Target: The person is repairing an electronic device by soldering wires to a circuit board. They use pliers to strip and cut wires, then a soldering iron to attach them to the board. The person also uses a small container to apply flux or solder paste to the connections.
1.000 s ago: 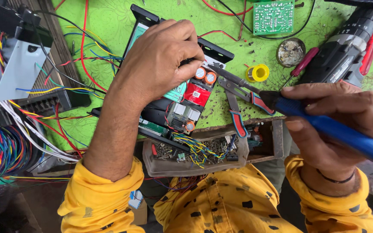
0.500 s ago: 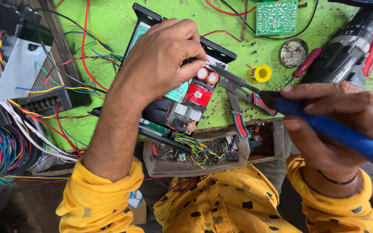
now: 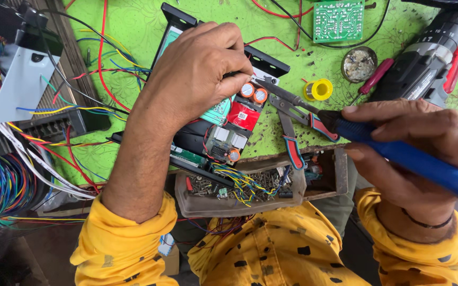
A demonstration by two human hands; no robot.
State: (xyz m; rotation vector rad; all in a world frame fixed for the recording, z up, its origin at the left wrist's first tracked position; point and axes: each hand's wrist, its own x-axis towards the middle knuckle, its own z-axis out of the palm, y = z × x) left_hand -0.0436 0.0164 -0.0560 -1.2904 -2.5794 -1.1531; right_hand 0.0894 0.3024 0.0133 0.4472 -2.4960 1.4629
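At frame centre on the green desk (image 3: 133, 32), the left hand (image 3: 197, 69) is pressing closed on the rigid, fragile circuit board (image 3: 229, 132), probably by its edge, while the right hand (image 3: 420, 153) is wrapping its grip tight around the light blue-handled soldering iron (image 3: 398, 153).

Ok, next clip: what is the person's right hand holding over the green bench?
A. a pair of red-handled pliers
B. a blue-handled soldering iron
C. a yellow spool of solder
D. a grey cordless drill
B: the right hand grips the blue-handled soldering iron, its metal tip reaching toward the open circuit board with orange capacitors that the left hand steadies.
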